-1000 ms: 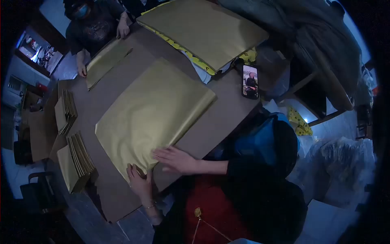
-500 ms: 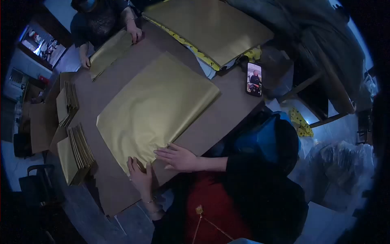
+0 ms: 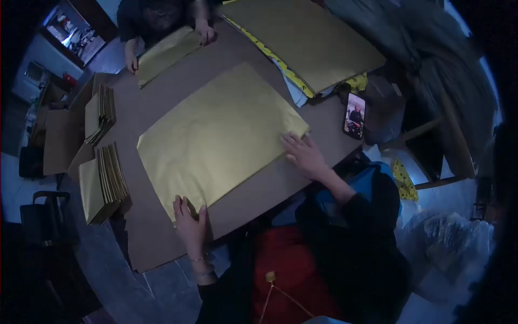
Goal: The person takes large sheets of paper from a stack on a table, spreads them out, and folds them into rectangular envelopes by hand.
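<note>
A large sheet of gold paper (image 3: pixel 216 135) lies in front of me on the brown table (image 3: pixel 162 254), its near edge running in a fold. On its near left corner rests my left hand (image 3: pixel 190 222), fingers apart, the paper slightly puckered beside them. My right hand (image 3: pixel 305 154) lies flat with fingers spread on the right corner of the same sheet. Neither hand grips anything that I can see. Whether the sheet is one layer or doubled over is hard to make out.
Across the table a person's hands (image 3: pixel 205 33) hold a smaller folded gold sheet (image 3: pixel 167 56). Folded gold stacks (image 3: pixel 102 186) stand at the left by an open cardboard box (image 3: pixel 62 140). A pile of large gold sheets (image 3: pixel 313 43) lies at the back right, near a lit phone (image 3: pixel 354 116).
My right hand has slid right along the near edge to the right corner, and the sheet there lies flatter. The left hand stays at its corner. The view has shifted slightly.
</note>
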{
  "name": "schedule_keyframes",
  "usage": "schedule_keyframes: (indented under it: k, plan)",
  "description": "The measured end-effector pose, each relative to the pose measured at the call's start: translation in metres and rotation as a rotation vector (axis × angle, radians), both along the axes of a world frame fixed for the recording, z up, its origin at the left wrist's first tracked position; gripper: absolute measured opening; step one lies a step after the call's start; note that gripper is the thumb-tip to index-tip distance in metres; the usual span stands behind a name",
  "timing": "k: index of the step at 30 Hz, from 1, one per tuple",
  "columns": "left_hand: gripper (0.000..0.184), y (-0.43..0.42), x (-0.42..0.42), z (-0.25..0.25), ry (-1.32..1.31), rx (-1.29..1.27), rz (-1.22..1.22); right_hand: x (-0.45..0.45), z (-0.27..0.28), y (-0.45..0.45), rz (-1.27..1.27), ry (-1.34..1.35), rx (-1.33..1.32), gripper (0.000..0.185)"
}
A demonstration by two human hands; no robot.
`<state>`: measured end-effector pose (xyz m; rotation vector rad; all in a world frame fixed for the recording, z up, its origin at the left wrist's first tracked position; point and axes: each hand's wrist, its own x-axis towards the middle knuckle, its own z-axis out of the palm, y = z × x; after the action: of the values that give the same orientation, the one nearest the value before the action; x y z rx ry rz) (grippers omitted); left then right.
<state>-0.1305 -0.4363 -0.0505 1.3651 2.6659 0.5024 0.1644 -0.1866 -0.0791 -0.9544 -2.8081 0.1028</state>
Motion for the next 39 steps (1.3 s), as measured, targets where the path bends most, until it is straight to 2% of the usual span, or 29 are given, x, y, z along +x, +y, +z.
schedule_keyframes:
  k: [4,5,7,11,13,15,17,19,21,23,28,32,34,35,36,37,38,39]
  plan:
    - [0.060,0.002,0.001,0.001,-0.021,-0.002,0.027,0.026,-0.006,0.036,-0.179,-0.013,0.027,0.049]
    - [0.061,0.004,0.003,0.006,-0.002,-0.061,0.045,0.032,-0.005,0.043,-0.155,-0.004,0.047,0.049]
    - [0.060,0.003,0.003,0.003,-0.018,0.008,0.050,0.037,0.001,0.049,-0.253,-0.014,-0.005,0.048]
    - [0.059,0.003,0.000,0.005,-0.024,0.094,0.033,0.036,0.003,0.052,-0.246,-0.012,-0.012,0.051]
    - [0.060,-0.002,-0.003,-0.014,0.053,0.086,-0.014,0.025,0.011,0.040,-0.317,0.110,-0.017,0.052]
    - [0.061,0.002,0.003,0.000,-0.024,0.072,0.034,0.006,0.011,0.027,-0.284,0.182,0.019,0.054]
    - [0.063,0.000,0.001,-0.008,0.046,0.080,-0.035,-0.032,0.052,0.004,-0.289,0.115,-0.363,0.058]
    - [0.063,-0.001,0.001,-0.005,0.027,0.064,0.005,-0.063,0.006,-0.018,-0.037,0.220,-0.071,0.059]
    - [0.064,0.002,0.003,0.001,0.000,0.032,0.024,-0.103,0.018,-0.056,0.134,0.191,-0.058,0.059]
    - [0.065,0.001,0.003,0.000,-0.012,0.027,0.039,-0.131,0.028,-0.086,0.281,0.165,-0.180,0.055]
    - [0.063,0.001,0.005,0.005,-0.006,0.048,0.013,-0.150,-0.001,-0.115,0.442,0.128,-0.072,0.054]
    - [0.062,0.001,0.005,0.001,0.005,0.042,0.010,-0.120,0.006,-0.082,0.294,-0.012,-0.047,0.053]
    - [0.062,0.003,0.008,0.007,-0.051,0.032,0.046,-0.096,0.013,-0.054,0.191,0.015,-0.095,0.052]
    - [0.061,0.003,0.008,0.003,-0.036,0.081,0.043,-0.080,-0.010,-0.043,0.088,0.133,0.036,0.052]
    - [0.061,0.004,0.008,0.002,-0.039,0.089,0.037,-0.073,0.010,-0.031,-0.008,0.051,-0.062,0.051]
    - [0.061,0.002,0.006,0.000,-0.042,0.092,0.045,-0.062,0.032,-0.022,-0.084,0.094,-0.178,0.053]
    - [0.060,-0.001,0.007,-0.001,-0.072,0.123,0.043,-0.049,-0.009,-0.008,-0.113,0.101,0.075,0.056]
    - [0.059,0.000,0.005,-0.003,-0.096,0.157,0.040,-0.043,0.005,-0.001,-0.142,0.096,-0.023,0.057]
